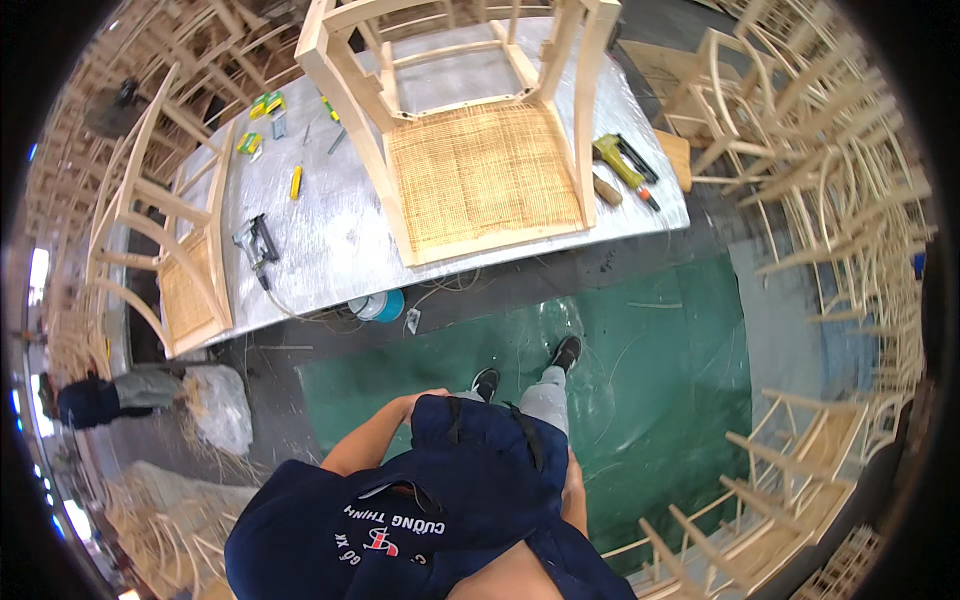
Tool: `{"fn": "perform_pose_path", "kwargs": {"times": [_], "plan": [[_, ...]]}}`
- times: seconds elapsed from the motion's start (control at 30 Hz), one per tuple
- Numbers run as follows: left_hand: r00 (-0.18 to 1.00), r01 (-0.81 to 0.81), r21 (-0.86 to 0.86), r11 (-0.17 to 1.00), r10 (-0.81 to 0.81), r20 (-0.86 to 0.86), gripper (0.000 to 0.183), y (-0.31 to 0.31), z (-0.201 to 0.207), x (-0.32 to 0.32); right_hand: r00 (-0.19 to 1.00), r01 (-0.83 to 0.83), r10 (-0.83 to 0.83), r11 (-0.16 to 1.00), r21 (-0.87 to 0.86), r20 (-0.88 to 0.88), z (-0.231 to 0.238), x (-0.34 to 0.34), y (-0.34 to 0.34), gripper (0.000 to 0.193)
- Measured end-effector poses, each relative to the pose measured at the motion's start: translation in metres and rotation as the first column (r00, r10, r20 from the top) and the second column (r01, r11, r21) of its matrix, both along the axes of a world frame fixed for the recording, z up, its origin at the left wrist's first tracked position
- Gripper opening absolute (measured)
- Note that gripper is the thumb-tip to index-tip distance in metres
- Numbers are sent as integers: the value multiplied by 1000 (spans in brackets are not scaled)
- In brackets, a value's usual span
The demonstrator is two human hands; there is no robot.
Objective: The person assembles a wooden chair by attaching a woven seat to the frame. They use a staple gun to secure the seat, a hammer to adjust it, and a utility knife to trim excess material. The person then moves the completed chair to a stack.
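My left hand (428,394) is at my waist, against the edge of my dark blue work top (470,430); its fingers are mostly hidden by the cloth. Low at my other side is my right hand (572,478), beside my hip and partly covered by the same garment, so its fingers do not show. In front of me a pale wooden chair (485,180) with a woven cane panel lies on a film-covered worktable (335,250). Neither hand touches the chair or the table.
A grey nail gun (256,243) and a yellow cutter (296,182) lie left of the chair; a green nail gun (625,165) lies right. Another chair (165,230) leans at the table's left end. Stacked chair frames (810,180) line the right. A person (90,400) bends at far left.
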State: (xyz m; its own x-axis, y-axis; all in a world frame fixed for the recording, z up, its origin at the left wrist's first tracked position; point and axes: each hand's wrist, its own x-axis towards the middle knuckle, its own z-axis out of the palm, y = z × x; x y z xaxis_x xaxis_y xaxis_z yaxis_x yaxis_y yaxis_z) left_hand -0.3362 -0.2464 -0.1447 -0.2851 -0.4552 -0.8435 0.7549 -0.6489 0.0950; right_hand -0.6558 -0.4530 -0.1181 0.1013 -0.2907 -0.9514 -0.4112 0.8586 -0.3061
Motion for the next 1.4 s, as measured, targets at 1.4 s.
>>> {"fn": "perform_pose_path", "kwargs": {"times": [1.4], "plan": [[-299, 177, -32, 984, 84, 951, 26, -273, 88, 263, 583, -634, 738, 153, -758, -339, -4, 339, -370, 39]]}}
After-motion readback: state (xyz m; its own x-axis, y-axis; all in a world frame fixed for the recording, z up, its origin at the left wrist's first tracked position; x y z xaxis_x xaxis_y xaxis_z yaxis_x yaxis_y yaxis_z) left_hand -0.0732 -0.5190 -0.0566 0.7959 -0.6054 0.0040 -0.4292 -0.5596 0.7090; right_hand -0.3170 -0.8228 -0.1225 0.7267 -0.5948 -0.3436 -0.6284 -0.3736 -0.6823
